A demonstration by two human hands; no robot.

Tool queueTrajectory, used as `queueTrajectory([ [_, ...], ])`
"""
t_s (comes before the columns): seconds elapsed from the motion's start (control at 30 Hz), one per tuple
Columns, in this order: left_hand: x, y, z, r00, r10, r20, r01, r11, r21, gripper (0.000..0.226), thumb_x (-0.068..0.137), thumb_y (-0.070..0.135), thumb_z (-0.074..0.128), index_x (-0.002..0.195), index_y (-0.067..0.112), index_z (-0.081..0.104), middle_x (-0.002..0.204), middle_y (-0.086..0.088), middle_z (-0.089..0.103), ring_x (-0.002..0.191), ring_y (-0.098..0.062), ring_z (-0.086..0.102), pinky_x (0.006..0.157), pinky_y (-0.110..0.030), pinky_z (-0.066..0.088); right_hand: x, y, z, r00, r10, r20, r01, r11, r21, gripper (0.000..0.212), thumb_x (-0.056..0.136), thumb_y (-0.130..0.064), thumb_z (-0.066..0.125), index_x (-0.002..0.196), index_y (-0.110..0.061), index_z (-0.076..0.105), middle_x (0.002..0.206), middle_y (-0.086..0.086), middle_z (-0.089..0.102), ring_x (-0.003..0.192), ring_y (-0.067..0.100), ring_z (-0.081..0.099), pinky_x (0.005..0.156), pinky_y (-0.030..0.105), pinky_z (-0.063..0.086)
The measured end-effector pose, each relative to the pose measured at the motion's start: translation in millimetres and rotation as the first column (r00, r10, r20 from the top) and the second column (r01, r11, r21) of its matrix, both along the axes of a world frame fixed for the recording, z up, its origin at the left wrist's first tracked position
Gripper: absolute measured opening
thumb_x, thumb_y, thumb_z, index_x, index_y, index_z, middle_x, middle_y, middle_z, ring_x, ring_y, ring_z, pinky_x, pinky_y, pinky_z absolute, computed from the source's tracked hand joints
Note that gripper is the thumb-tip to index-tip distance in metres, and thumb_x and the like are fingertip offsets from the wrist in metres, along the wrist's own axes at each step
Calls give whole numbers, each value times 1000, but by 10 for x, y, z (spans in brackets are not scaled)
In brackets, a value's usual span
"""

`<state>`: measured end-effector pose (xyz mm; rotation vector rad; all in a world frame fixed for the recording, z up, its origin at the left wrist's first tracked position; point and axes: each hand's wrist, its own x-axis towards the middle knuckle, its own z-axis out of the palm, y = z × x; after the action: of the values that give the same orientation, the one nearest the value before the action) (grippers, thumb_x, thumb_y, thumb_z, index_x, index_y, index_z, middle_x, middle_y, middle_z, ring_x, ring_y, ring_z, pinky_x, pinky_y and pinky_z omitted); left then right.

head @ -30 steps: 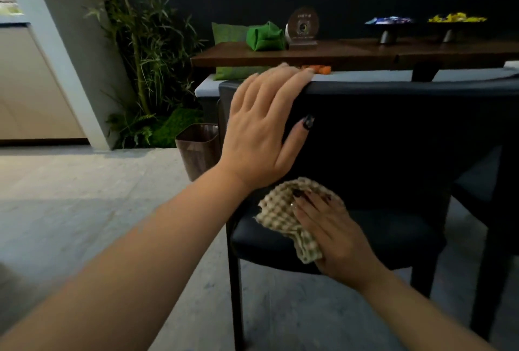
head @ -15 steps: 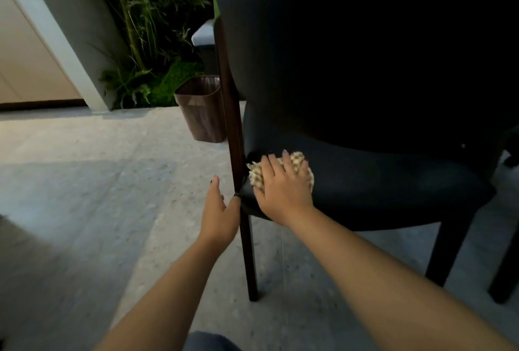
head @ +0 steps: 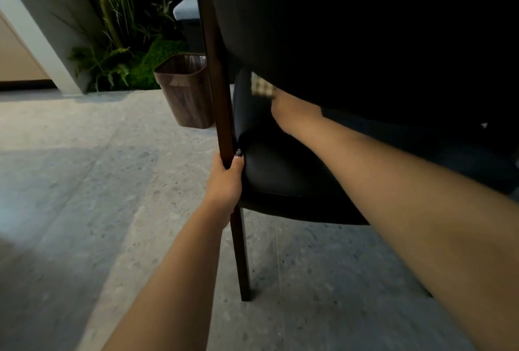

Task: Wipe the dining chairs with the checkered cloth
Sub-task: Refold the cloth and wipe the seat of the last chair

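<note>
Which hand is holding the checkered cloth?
The right hand, reaching through the gap under the chair's backrest with the checkered cloth. The left hand grips the wooden chair post instead.

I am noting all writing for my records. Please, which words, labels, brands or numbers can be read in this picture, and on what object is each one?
None: no readable text shows.
Chair: no label visible.
Wooden-look bin: plain, no lettering.
Checkered cloth: pattern only.
Left hand thumbnail: a small decoration, too small to read.
</note>
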<state>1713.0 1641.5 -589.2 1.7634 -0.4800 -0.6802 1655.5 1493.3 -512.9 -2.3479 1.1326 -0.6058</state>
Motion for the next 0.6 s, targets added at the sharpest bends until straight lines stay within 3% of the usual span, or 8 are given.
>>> queueTrajectory([
  [0.03, -6, -9, -19, 1000, 10, -3, -10, 1000, -10, 28, 100, 45, 39, 127, 37, 40, 110, 9, 57, 95, -14, 55, 85, -47, 48, 56, -7, -57, 997, 63, -42, -65, 997, -52, 34, 98, -15, 36, 129, -14, 49, 126, 9, 56, 106, 20, 56, 90, 26, 48],
  [0.07, -13, -14, -26, 1000, 19, 0, -19, 1000, -15, 29, 100, 44, 39, 128, 35, 41, 110, 7, 58, 93, -15, 56, 88, -47, 48, 109, -30, -127, 982, 127, -137, -140, 986, -95, 45, 96, -15, 36, 141, -15, 40, 144, 9, 43, 129, 25, 42, 107, 33, 36],
  [0.1, -18, -24, -30, 1000, 24, 7, -24, 999, -21, 29, 101, 43, 39, 129, 34, 41, 111, 5, 58, 91, -17, 56, 89, -47, 48, 138, -39, -181, 964, 153, -217, -183, 975, -128, 51, 94, -16, 35, 146, -15, 34, 152, 9, 33, 140, 26, 29, 114, 36, 25],
  [0.17, -41, -33, -3, 999, 31, 11, -30, 999, -33, 31, 101, 41, 38, 132, 33, 40, 115, 2, 58, 95, -19, 57, 88, -48, 49, 138, -43, -248, 941, 162, -298, -218, 962, -164, 52, 93, -17, 34, 146, -16, 36, 154, 11, 29, 142, 30, 24, 115, 39, 22],
  [0.3, -89, -33, 33, 998, 55, -13, -55, 997, -50, 37, 102, 39, 38, 138, 30, 38, 120, -2, 58, 103, -25, 59, 95, -57, 45, -34, 131, -317, 921, 271, -280, -322, 934, -156, 52, 92, -10, 33, 142, -19, 42, 154, 13, 28, 142, 31, 24, 114, 38, 23],
  [0.43, -141, -59, 54, 995, 100, -26, -101, 994, -41, 38, 103, 38, 34, 140, 28, 37, 127, -4, 55, 115, -31, 55, 100, -53, 42, -250, 394, -313, 890, 374, -261, -430, 878, -209, 46, 92, -6, 36, 136, -8, 49, 143, 14, 45, 135, 30, 34, 111, 38, 26],
  [0.6, -154, -137, 122, 975, 208, -75, -208, 978, 14, 37, 102, 31, 41, 136, 17, 45, 125, -4, 58, 116, -26, 55, 101, -45, 44, -631, 698, -337, 866, 446, -227, -481, 867, -130, 55, 92, 0, 34, 146, -6, 33, 154, 10, 30, 145, 21, 18, 117, 31, 9],
])
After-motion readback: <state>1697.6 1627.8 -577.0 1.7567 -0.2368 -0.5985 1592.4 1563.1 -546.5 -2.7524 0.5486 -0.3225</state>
